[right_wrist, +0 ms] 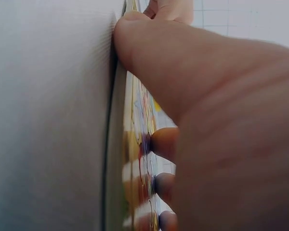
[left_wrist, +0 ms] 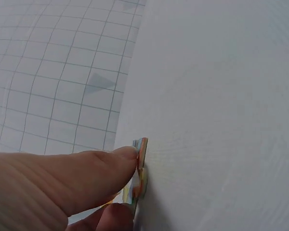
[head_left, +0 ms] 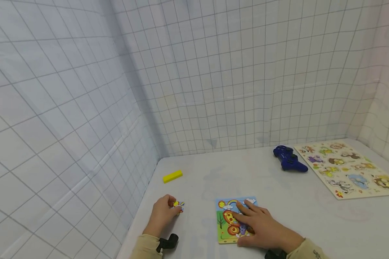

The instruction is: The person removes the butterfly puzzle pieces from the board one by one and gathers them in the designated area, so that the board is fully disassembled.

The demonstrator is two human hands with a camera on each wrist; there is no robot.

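Observation:
Between its thumb and fingers, my left hand (head_left: 162, 213) pinches a small, bright puzzle piece (head_left: 179, 205) just at the white table top. In the left wrist view, the piece (left_wrist: 142, 156) stands on edge by the thumb; I cannot tell whether it is one piece or more. To the right lies a square picture puzzle board (head_left: 224, 235), with a sun, rainbow and butterfly. My right hand (head_left: 262, 226) rests on the board's right part, fingers spread over the picture. Its thumb touches the near edge, seen along the board's side (right_wrist: 116, 120) in the right wrist view. The hand hides part of the picture.
A yellow block (head_left: 173, 176) lies beyond my left hand. At the back right are a dark blue game controller (head_left: 289, 158) and a large animal puzzle board (head_left: 347, 169). White grid-patterned sheets (head_left: 214, 79) stand behind and on both sides of the table.

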